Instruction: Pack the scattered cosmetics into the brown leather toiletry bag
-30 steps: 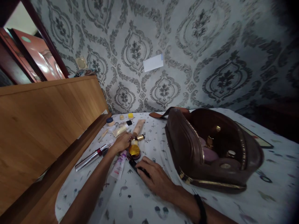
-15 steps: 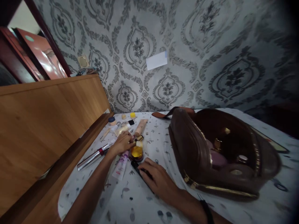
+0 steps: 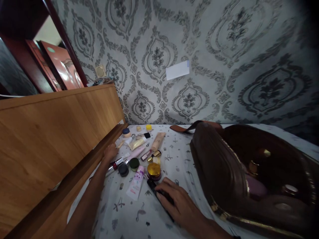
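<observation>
My right hand [image 3: 178, 200] is closed over a slim black cosmetic stick [image 3: 151, 183], which slants across the cloth; its exact kind I cannot make out. Just beyond its far end stands a jar with a gold lid [image 3: 154, 171]. A pink and white tube [image 3: 136, 186] lies to the left of the stick. At the wooden edge, my left hand [image 3: 111, 152] is at the near end of a thin beige stick [image 3: 120, 144]. Its fingers are small and blurred, so a grip on the stick cannot be told. Under that forearm lies a silver and red tube [image 3: 116, 165].
A brown zip bag [image 3: 216, 169] gapes on the right, with cosmetics inside. Dark-lidded jars [image 3: 134, 164], a beige tube [image 3: 158, 141] and several small cosmetics lie mid-cloth. A wooden panel [image 3: 62, 129] borders the left; a patterned wall [image 3: 154, 99] stands behind.
My left hand has left the middle of the cosmetics and moved left to the beige stick, uncovering the dark-lidded jars. My right hand stays on the black stick. The view has shifted slightly left.
</observation>
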{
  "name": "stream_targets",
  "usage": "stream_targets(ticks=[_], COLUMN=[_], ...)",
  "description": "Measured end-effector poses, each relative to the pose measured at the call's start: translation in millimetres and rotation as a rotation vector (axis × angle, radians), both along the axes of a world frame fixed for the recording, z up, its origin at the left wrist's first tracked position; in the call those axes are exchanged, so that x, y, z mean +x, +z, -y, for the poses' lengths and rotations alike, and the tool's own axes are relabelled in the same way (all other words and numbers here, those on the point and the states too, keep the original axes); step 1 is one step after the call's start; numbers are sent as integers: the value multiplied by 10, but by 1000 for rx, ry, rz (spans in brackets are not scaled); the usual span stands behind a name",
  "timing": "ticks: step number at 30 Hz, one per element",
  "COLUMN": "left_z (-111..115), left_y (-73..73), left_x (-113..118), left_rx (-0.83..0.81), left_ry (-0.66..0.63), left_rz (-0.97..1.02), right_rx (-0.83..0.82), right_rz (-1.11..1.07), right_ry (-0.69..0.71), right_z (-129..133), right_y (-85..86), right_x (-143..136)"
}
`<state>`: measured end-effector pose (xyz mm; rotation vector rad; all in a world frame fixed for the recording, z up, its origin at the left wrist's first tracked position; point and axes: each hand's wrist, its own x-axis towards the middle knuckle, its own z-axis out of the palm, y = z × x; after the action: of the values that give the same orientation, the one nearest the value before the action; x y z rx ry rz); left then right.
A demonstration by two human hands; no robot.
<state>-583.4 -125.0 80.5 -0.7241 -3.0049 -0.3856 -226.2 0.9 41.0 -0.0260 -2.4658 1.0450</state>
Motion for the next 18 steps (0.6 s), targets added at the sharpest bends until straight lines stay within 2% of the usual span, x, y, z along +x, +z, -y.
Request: stream_targets(ticks=[5,11,14,18], left_z=[26,68,120,134], left_y=[-92,-21,84,243], left_x=[-115,-113,0,311], left_rx=[76,377,572,765], left_ry=[57,60,-10,-208], left_rz=[93,146,184,309], right_rx=[-14,-52,-111,-284], right_rz=[-6,-15,-32,-28], right_ry=[0,-4,-29,-80], right_z=[5,-16,-27,-51], right_y=[1,-20,-36,-54], right_x=[0,-8,-29,-57])
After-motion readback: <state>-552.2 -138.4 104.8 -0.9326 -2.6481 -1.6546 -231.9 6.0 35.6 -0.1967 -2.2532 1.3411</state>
